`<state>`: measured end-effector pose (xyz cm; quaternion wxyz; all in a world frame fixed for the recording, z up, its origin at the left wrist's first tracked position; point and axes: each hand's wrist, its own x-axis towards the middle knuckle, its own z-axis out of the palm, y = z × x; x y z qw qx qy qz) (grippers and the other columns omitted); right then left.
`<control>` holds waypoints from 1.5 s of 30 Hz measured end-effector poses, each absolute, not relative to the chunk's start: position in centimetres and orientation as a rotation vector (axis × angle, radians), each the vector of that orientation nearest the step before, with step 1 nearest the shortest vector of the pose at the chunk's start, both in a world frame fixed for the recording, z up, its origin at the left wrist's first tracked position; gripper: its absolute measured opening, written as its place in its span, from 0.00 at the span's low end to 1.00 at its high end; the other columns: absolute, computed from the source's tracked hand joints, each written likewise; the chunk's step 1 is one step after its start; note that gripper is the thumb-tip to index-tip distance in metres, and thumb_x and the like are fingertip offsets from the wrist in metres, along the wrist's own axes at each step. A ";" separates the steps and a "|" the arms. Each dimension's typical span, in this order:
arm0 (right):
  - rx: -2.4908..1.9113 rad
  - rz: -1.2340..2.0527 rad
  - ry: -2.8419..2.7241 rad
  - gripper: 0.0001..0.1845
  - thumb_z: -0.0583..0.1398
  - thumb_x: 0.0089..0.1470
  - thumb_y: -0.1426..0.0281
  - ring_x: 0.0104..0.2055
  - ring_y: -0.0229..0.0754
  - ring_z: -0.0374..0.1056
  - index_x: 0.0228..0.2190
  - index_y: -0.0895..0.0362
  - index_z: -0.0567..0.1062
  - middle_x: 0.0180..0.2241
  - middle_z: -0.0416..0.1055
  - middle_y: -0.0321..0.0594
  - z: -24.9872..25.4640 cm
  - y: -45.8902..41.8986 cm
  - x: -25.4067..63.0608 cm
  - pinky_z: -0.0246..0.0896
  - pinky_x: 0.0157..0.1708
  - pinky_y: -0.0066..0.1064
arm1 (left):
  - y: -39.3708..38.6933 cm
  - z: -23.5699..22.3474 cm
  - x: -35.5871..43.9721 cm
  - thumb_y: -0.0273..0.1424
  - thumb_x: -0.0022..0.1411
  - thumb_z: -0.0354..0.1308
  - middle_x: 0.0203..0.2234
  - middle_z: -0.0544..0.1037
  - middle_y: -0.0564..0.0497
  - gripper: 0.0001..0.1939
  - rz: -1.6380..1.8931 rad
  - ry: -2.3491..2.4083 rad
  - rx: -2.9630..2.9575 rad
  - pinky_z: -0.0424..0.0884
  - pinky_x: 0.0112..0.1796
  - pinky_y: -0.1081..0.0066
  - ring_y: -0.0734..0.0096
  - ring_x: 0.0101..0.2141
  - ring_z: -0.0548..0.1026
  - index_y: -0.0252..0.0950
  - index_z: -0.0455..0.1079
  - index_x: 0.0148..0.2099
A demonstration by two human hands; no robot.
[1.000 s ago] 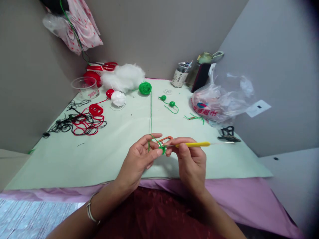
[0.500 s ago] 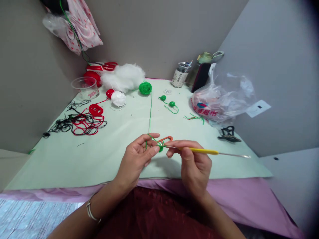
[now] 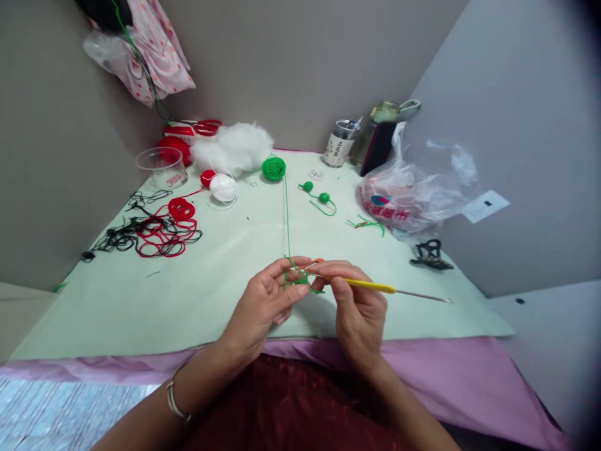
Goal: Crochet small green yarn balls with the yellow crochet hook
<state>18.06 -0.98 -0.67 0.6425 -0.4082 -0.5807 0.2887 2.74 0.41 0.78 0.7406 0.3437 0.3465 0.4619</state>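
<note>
Between thumb and fingers, my left hand pinches a small green crochet piece. Green yarn passes over its fingers and runs back to a green yarn ball. My right hand grips a crochet hook by its yellow handle; one metal end reaches the green piece, the other points right. An orange loop-shaped clip shows at the piece, partly hidden by fingers. Two small green balls joined to yarn lie beyond my hands.
At left lie tangled black yarn, red yarn, a white yarn ball and a clear plastic cup. White stuffing is behind. On the right are a plastic bag, a black claw clip and a pen jar.
My right hand and the hook have shifted left, and my left hand a little right. The green piece has turned, and a yarn tail now shows to its right.
</note>
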 end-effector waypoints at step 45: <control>-0.805 0.602 -1.492 0.13 0.59 0.70 0.74 0.46 0.43 0.77 0.45 0.50 0.83 0.41 0.82 0.39 -1.2 -1.3 18.4 0.72 0.46 0.38 | 0.4 0.4 2.7 0.29 0.54 0.78 0.30 0.79 0.54 0.24 1.084 0.748 0.691 0.69 0.33 0.79 0.79 0.30 0.73 0.38 0.81 0.54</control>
